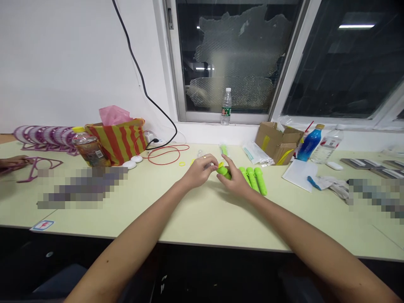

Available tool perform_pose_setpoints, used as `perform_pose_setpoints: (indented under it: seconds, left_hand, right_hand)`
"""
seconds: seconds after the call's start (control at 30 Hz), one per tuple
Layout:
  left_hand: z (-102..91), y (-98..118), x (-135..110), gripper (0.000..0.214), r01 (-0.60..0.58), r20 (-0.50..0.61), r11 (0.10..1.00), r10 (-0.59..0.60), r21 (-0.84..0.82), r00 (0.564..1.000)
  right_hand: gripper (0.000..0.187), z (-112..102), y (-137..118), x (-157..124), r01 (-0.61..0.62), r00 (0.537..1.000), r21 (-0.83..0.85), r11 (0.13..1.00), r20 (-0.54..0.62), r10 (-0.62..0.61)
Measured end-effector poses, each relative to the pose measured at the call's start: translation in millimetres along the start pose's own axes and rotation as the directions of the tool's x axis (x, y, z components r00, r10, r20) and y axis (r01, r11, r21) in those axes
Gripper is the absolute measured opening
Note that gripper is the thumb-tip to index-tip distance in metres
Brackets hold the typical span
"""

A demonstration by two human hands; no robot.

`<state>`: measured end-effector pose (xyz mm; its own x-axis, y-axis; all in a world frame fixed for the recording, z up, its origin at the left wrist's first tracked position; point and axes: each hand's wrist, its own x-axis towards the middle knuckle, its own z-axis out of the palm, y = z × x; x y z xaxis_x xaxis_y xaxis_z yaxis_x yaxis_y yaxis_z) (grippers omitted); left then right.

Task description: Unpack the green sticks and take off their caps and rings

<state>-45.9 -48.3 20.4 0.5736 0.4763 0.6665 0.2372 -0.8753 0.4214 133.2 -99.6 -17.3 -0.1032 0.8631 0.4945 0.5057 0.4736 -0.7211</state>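
Observation:
My right hand (234,176) grips a short, bright green plastic piece (223,171), its index finger stretched forward. On the top end of that piece sits a small yellow ring (220,165), pinched at its near side by the fingertips of my left hand (201,170). Just right of my right hand, three green tubes (251,179) with knobbed ends lie side by side on the table. Loose yellow rings, one yellow ring (182,163) among them, lie beyond my left hand. A small clear bag with a green item (224,150) lies farther back.
A striped bag (118,143) and a drink bottle (86,147) stand left, near a red cord (167,155). A cardboard box (277,143), blue bottle (311,143), white paper (298,174) and glove (333,185) are right. Another person's hand (14,162) holds a purple frame (39,168).

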Motion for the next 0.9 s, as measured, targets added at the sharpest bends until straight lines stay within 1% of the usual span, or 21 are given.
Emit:
perform_pose_setpoints:
  seconds: [0.1,0.2,0.33,0.43,0.53,0.63,0.73,0.9]
  left_hand:
    - [3.8,-2.0,-2.4,0.013,-0.029,0.026,0.999,0.028,0.044,0.999]
    - [5.4,-4.8,-4.0,0.013,-0.049,0.020,0.992,0.047,0.112,0.999]
    - [4.3,-8.7,-5.1,0.014,-0.035,0.022,0.986,0.032,0.165,0.999]
    - [2.6,-8.4,-4.2,0.013,-0.021,0.041,0.992,0.016,0.128,0.999]
    - [1.1,-4.8,-1.9,0.011,-0.005,0.074,0.999,0.002,0.042,0.997]
    - [0.4,-1.6,0.0,0.011,0.039,0.094,0.998,-0.035,-0.044,0.995]
    - [0.3,-1.4,0.5,0.012,0.077,0.108,0.994,-0.069,-0.075,0.992]
    - [-1.6,-3.8,0.7,0.013,0.128,0.135,0.988,-0.116,-0.084,0.984]
  right_hand:
    - [0.068,-1.3,0.5,0.7,0.006,1.000,-0.021,1.000,0.011,-0.006]
    - [0.062,-2.7,0.6,0.9,0.021,1.000,-0.046,0.999,0.018,-0.020]
    - [0.060,-3.8,2.4,0.8,0.043,0.999,-0.080,0.996,0.023,-0.041]
    - [0.060,-4.4,3.2,0.8,0.046,0.998,-0.105,0.993,0.036,-0.043]
    - [0.059,-5.1,3.4,1.0,0.065,0.997,-0.112,0.992,0.054,-0.059]
    - [0.056,-5.3,4.5,1.3,0.099,0.994,-0.103,0.990,0.064,-0.093]
    - [0.056,-5.8,5.5,1.8,0.123,0.991,-0.082,0.989,0.061,-0.118]
    - [0.040,-5.5,3.2,3.1,0.175,0.983,-0.017,0.984,0.049,-0.174]
